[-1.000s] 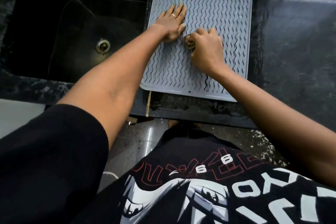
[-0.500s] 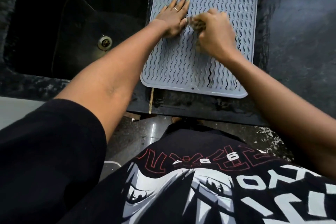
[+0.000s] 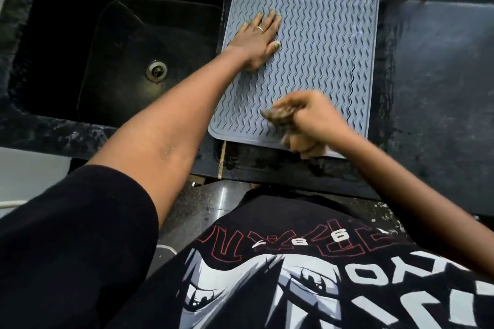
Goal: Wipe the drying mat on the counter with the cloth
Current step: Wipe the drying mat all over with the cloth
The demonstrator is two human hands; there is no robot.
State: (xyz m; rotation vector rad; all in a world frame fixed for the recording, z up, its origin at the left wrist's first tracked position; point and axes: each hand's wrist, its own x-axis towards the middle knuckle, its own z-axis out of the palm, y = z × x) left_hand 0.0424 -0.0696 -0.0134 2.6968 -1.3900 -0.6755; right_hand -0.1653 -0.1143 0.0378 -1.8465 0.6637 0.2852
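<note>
Shirt (image 3: 307, 262) print — "66", rest unreadable

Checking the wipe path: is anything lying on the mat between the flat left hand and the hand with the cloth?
No. In the head view only bare ribbed drying mat lies between the left hand and the right hand gripping the cloth.

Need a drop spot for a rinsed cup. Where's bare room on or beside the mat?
Free: the drying mat far right half, beyond the left hand; the counter right of the mat. Crowded: the mat's near edge, where the right hand grips the cloth.
</note>
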